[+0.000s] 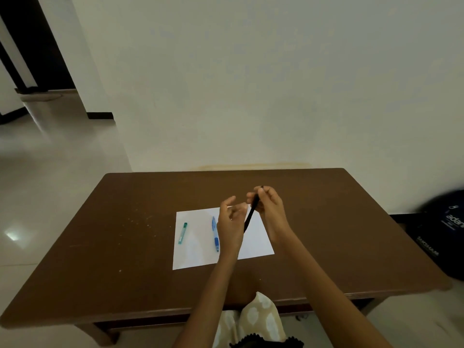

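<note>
A white sheet of paper [200,249] lies on a brown wooden table [125,247]. On the sheet rest a small green tube [182,233] at the left and a blue pen [215,234] near the middle. My right hand [270,209] grips a thin black pencil [251,214] above the paper, held slanted with its lower end down to the left. My left hand [231,222] hovers just left of the pencil with its fingers loosely curled and holding nothing; whether it touches the pencil is unclear.
A pale wall stands right behind the table's far edge. A dark blue bag [444,234] sits at the right beside the table. Glossy tiled floor [37,197] and a dark doorway lie to the left. Small pale specks dot the tabletop left of the paper.
</note>
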